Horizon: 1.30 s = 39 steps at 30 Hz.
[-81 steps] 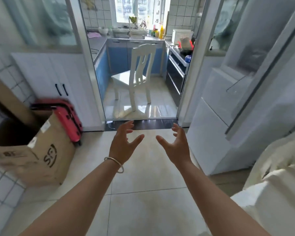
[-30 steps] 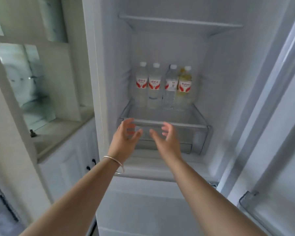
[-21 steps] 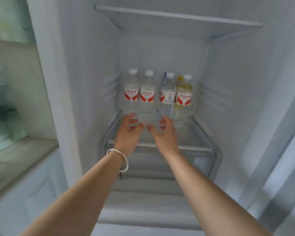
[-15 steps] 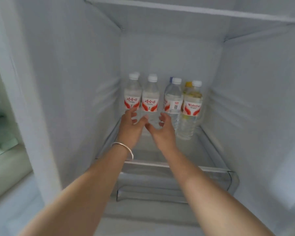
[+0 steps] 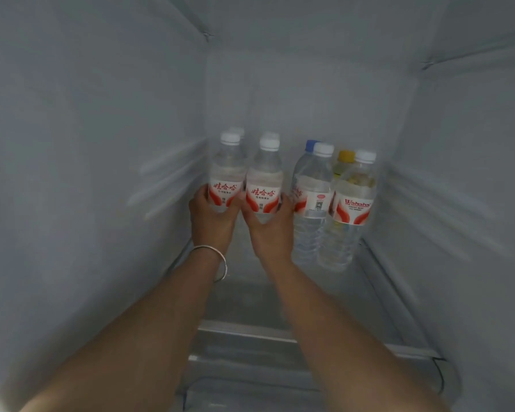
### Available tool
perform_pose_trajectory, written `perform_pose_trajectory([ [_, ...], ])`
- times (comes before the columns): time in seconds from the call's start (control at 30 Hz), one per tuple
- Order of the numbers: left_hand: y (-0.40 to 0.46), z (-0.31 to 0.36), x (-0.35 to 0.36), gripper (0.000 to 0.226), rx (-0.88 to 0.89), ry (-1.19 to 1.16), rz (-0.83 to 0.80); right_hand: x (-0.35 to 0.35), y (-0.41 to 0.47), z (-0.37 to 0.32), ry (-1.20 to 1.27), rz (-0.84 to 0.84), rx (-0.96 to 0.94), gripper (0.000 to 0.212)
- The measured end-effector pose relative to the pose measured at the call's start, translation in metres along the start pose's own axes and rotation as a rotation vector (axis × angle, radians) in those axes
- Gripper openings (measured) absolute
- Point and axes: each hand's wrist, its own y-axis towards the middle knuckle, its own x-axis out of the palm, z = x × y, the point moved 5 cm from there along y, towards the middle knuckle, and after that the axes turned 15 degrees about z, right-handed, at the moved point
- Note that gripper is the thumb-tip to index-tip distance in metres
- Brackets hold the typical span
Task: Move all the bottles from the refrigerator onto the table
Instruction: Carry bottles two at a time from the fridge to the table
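Both my arms reach deep into the open refrigerator. My left hand (image 5: 211, 223), with a silver bangle at the wrist, is wrapped around the far-left water bottle (image 5: 227, 171), clear with a white cap and a red-and-white label. My right hand (image 5: 269, 233) grips the second water bottle (image 5: 264, 176) beside it, of the same kind. To the right stand a taller clear bottle (image 5: 311, 203) and a Wahaha bottle (image 5: 350, 203) with yellowish content. More bottles stand behind the row: a blue cap (image 5: 310, 144) and a yellow cap (image 5: 346, 156) show.
The bottles stand on a glass shelf (image 5: 372, 275) with a metal front rim. White refrigerator walls close in on the left (image 5: 87, 173) and right (image 5: 464, 188). Another shelf hangs overhead (image 5: 309, 19). A drawer front sits below the shelf edge.
I turned from the kitchen doorway to the open refrigerator. Both hands moved in from the shelf's front edge to the bottle row and closed around the two left bottles.
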Motion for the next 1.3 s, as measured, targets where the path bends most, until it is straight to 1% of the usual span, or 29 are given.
perform_pose_trajectory([
  [0.13,0.012,-0.011,0.007,0.055,-0.092,0.060,-0.065,0.005,-0.001,0.004,0.016,0.047,0.003,0.083],
  [0.2,0.016,-0.014,0.009,0.055,-0.094,0.076,-0.090,0.008,-0.001,0.006,0.032,0.062,0.009,0.086],
  [0.27,0.018,-0.015,0.010,0.060,-0.098,0.072,-0.099,0.011,0.000,0.008,0.049,0.076,0.025,0.086],
  [0.3,0.018,-0.015,0.010,0.061,-0.100,0.065,-0.096,0.012,0.001,0.009,0.063,0.082,0.032,0.086],
  [0.37,0.017,-0.015,0.009,0.056,-0.095,0.052,-0.084,0.012,0.001,0.009,0.093,0.086,0.037,0.086],
  [0.43,0.014,-0.011,0.005,0.047,-0.080,0.038,-0.053,0.009,0.001,0.007,0.127,0.082,0.037,0.080],
  [0.5,0.009,0.001,0.001,0.042,-0.058,0.020,-0.032,0.003,0.002,0.001,0.166,0.082,0.031,0.070],
  [0.63,-0.006,0.035,-0.012,0.042,-0.025,-0.025,-0.006,-0.019,0.000,-0.024,0.227,0.119,-0.047,0.057],
  [0.7,-0.015,0.051,-0.020,0.044,-0.013,-0.043,-0.022,-0.035,-0.005,-0.036,0.231,0.130,-0.064,0.053],
  [0.83,-0.046,0.077,-0.034,0.040,-0.028,-0.100,-0.136,-0.080,-0.031,-0.055,0.197,0.195,-0.052,0.051],
  [0.97,-0.090,0.094,-0.065,0.039,-0.073,-0.138,-0.242,-0.134,-0.077,-0.065,0.093,0.301,-0.008,0.051],
  [1.03,-0.118,0.101,-0.086,0.041,-0.122,-0.182,-0.325,-0.166,-0.109,-0.071,0.040,0.360,0.004,0.047],
  [1.13,-0.166,0.115,-0.125,0.037,-0.158,-0.177,-0.470,-0.218,-0.167,-0.082,-0.014,0.481,-0.006,0.043],
  [1.23,-0.218,0.128,-0.170,0.033,-0.148,-0.156,-0.626,-0.270,-0.234,-0.088,-0.082,0.594,0.024,0.050],
  [1.3,-0.255,0.135,-0.198,0.034,-0.181,-0.164,-0.725,-0.306,-0.278,-0.091,-0.148,0.667,0.071,0.056],
])
